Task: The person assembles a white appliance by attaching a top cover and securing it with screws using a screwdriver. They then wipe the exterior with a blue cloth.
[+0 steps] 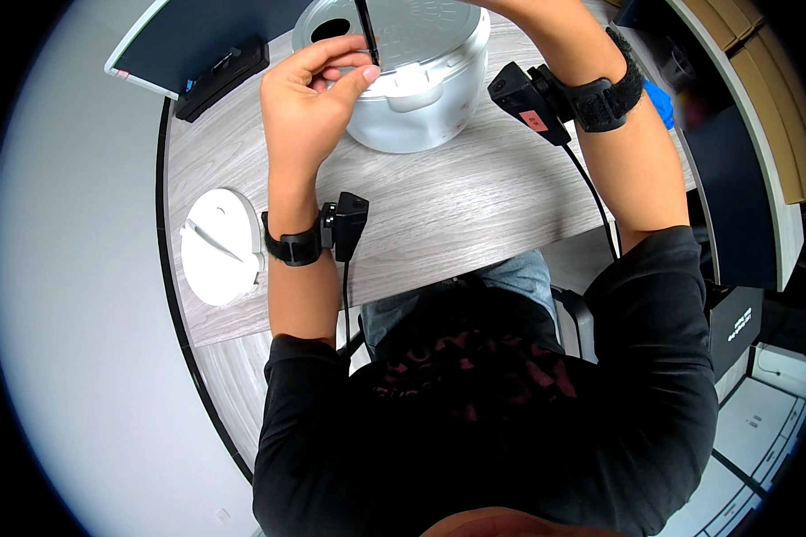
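Near the top edge, my left hand [318,85] has its thumb and forefinger pinched around the lower end of a thin black rod [367,31], whose upper part runs out of the picture. Just behind the fingers stands a white rounded appliance [421,121], shaped like a rice cooker. Its greyish top [412,40] has a dark oval opening [330,31], and a pale latch-like tab [414,89] sits at its front. My right forearm [636,170] reaches past the appliance's right side; the hand itself is beyond the upper edge.
A white oval lid-like piece [219,259] with a raised bar lies on the wood-grain desk [475,206], left of my forearm. A black box-shaped item [224,80] stands by the dark panel. Black strapped devices [351,225] on both wrists trail cables. Another dark panel [734,179] borders the right.
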A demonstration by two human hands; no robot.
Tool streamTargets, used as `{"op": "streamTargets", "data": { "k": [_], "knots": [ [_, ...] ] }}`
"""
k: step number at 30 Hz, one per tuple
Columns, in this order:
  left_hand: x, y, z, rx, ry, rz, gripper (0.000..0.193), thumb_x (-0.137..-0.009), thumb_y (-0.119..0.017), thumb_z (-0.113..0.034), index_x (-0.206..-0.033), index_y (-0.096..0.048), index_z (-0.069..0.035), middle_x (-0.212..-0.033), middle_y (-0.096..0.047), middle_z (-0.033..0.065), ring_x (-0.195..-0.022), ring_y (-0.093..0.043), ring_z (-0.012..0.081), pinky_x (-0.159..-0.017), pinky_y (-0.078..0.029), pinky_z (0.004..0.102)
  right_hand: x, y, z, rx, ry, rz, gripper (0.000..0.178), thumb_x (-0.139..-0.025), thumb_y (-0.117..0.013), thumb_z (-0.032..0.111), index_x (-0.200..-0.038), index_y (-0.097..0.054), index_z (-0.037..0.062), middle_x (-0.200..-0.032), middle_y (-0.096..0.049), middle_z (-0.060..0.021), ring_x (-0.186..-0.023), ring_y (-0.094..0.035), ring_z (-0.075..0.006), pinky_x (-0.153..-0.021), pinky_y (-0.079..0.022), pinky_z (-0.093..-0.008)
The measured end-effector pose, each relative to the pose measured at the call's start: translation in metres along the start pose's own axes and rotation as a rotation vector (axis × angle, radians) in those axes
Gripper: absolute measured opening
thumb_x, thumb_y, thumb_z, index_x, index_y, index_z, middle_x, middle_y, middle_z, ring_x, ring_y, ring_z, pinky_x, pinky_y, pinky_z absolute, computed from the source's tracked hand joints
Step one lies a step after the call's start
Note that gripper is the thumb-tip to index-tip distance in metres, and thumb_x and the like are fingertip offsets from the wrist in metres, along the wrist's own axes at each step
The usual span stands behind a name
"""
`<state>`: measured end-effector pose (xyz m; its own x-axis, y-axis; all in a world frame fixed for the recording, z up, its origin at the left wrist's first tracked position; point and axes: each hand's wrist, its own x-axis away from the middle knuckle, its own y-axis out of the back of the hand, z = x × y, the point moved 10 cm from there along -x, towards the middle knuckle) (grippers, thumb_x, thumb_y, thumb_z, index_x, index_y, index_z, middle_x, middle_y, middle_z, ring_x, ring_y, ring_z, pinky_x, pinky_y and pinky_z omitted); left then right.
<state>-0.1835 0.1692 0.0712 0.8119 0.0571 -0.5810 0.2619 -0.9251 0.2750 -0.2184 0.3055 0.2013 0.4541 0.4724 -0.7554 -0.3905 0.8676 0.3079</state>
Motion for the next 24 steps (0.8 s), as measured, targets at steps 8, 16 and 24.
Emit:
{"op": "streamTargets", "data": {
  "k": [8, 16, 24],
  "knots": [
    [0.0, 0.006, -0.018, -0.054, -0.074, -0.004, 0.023, -0.085, -0.083, -0.011, -0.107, -0.079, -0.004, -0.086, -0.076, 0.0028, -0.074, -0.062, 0.005, -0.063, -0.045, 0.0186, 0.0, -0.003, -0.004, 0.114, -0.049, -0.061, 0.057, -0.088, -0.076, 0.012, -0.128, -0.043, -0.0102, -0.083, -0.071, -0.0174, -0.074, -0.071, -0.021, -0.065, -0.054, -0.031],
    [-0.011, -0.002, -0.026, -0.102, -0.12, -0.065, 0.021, -0.086, -0.084, -0.016, -0.099, -0.078, 0.0, -0.08, -0.075, 0.0046, -0.071, -0.066, 0.0071, -0.064, -0.05, 0.0209, -0.001, 0.0, 0.007, 0.297, 0.065, -0.201, 0.053, -0.084, -0.08, 0.017, -0.117, -0.05, -0.0104, -0.079, -0.068, -0.0158, -0.071, -0.069, -0.021, -0.064, -0.053, -0.0319],
    [-0.011, -0.01, -0.016, 0.07, -0.106, -0.009, 0.014, -0.094, -0.073, -0.013, -0.103, -0.079, -0.003, -0.082, -0.076, 0.003, -0.075, -0.066, 0.0081, -0.069, -0.051, 0.0226, -0.002, -0.009, -0.022, -0.231, -0.214, -0.097, 0.039, -0.088, -0.073, 0.0, -0.12, -0.054, -0.0093, -0.097, -0.067, -0.0089, -0.084, -0.067, -0.0148, -0.077, -0.058, -0.0302]
  ]
}}
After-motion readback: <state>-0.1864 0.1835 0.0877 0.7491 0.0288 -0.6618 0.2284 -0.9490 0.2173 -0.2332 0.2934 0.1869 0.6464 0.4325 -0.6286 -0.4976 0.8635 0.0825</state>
